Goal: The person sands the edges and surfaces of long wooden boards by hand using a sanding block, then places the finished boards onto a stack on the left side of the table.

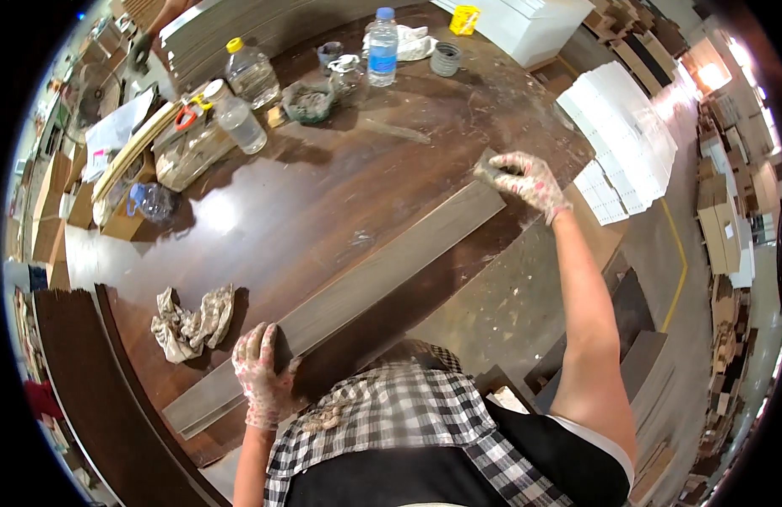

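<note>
A long grey-brown board [391, 262] lies slantwise across the brown table [323, 211], from the near left to the far right. My left hand [263, 380], in a patterned glove, grips the board toward its near end, with the fingers over the top and the thumb at the near edge. At the far right end, my right hand [533, 184], gloved alike, pinches a small dark grey pad [489, 167] against the board's tip. Whether the pad is sponge or folded cloth is hard to make out. Left of the board sits a crumpled, stained rag [197, 323].
Clear bottles [382, 55], a yellow-capped jug [252, 80], a bowl [308, 101] and a grey tub [445, 59] stand along the table's far side. Orange-handled scissors [186, 116] lie at far left. Dark planks [95, 380] flank the left; white stacked panels [623, 139] stand right.
</note>
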Action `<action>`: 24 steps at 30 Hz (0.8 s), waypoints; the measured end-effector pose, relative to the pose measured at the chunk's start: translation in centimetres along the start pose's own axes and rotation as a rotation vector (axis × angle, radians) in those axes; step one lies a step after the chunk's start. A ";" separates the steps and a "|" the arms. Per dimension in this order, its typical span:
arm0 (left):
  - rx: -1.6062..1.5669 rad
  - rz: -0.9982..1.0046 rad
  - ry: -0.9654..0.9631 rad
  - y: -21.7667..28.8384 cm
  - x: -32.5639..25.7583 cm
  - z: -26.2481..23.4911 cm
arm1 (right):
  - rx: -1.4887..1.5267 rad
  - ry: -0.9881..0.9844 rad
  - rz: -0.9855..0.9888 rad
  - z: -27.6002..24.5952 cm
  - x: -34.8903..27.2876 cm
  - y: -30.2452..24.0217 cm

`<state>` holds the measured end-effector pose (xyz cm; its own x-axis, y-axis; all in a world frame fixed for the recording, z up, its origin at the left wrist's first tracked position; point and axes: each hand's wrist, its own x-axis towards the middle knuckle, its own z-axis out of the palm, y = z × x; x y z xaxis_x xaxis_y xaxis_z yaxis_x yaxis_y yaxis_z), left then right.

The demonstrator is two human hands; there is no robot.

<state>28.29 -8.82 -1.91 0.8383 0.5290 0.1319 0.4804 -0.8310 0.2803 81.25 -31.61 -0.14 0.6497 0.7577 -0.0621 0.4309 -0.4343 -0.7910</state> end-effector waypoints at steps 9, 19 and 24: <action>0.041 0.012 0.033 -0.2 -0.5 0.6 | -0.119 0.222 -0.073 -0.9 -10.4 2.7; 0.016 0.021 0.046 2.0 0.1 0.5 | -0.342 0.506 -0.361 16.0 -12.0 -5.0; 0.014 0.008 0.036 1.3 -0.6 0.8 | -0.494 0.540 -0.357 12.3 -9.8 -3.8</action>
<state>28.66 -10.37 -2.39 0.8323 0.5282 0.1681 0.4777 -0.8373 0.2659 65.54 -31.35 -3.99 0.5792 0.6062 0.5451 0.8136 -0.4714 -0.3403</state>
